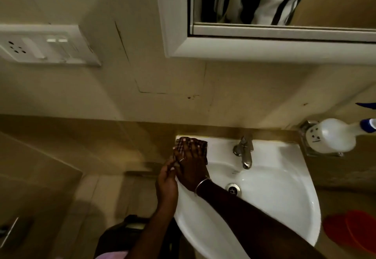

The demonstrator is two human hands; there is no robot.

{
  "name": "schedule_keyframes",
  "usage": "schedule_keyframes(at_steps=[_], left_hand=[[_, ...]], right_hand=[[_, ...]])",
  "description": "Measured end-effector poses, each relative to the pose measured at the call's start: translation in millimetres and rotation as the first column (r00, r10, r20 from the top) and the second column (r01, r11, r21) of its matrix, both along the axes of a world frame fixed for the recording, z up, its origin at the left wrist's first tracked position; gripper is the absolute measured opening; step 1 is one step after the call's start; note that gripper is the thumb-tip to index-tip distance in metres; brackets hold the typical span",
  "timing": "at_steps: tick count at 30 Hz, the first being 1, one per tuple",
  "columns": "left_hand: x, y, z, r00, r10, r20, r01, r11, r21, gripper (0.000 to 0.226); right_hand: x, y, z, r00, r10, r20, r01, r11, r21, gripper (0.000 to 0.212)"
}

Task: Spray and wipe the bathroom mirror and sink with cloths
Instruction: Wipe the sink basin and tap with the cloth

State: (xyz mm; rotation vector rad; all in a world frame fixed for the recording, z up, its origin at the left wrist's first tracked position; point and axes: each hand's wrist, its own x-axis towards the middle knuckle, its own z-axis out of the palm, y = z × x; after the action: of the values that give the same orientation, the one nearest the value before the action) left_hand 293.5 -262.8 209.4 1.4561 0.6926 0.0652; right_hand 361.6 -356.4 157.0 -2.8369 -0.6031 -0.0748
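Observation:
A white corner sink point(280, 195) hangs below a white-framed mirror point(305, 8). A dark checked cloth point(200, 143) lies on the sink's back left corner. My right hand point(190, 163) lies flat on the cloth with straight fingers, pressing it against the rim. My left hand point(166, 181) sits at the sink's left edge beside the right hand; its fingers touch the cloth's lower edge, and whether they pinch it cannot be told. A white spray bottle point(333, 135) with a blue nozzle lies in a holder on the wall at the right.
A chrome tap point(244, 150) stands at the sink's back middle, with the drain point(233, 189) below it. A switch and socket plate point(42, 45) is on the left wall. A red bucket point(350, 230) stands on the floor at the right. A dark object point(122, 232) sits under the sink's left side.

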Motion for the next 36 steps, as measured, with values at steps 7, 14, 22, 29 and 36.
schedule_keyframes(at_steps=[7,14,22,29,36], left_hand=[[3.3,-4.5,-1.3,0.998,0.047,-0.032,-0.048,0.998,-0.033,0.035],[16.3,-7.4,-1.5,0.998,0.064,-0.003,-0.064,0.995,-0.077,0.034],[9.2,16.8,-18.3,0.991,0.119,-0.058,-0.129,0.964,-0.232,0.032],[-6.9,19.1,-23.9,0.987,0.102,-0.123,-0.126,0.971,-0.205,0.029],[-12.0,16.7,-21.1,0.990,0.102,-0.092,-0.122,0.965,-0.234,0.026]], right_hand=[[6.9,-59.1,-3.6,0.976,-0.216,-0.012,0.215,0.975,-0.054,0.069],[-0.8,-57.3,-5.3,0.896,-0.442,-0.039,0.440,0.897,-0.043,0.074],[-13.5,12.1,-0.1,0.997,0.019,-0.069,-0.019,1.000,0.006,0.059],[-18.5,-32.7,-5.6,0.999,-0.046,0.006,0.046,0.999,0.023,0.055],[-24.4,-60.2,-18.9,0.818,-0.575,-0.029,0.575,0.818,-0.002,0.075]])
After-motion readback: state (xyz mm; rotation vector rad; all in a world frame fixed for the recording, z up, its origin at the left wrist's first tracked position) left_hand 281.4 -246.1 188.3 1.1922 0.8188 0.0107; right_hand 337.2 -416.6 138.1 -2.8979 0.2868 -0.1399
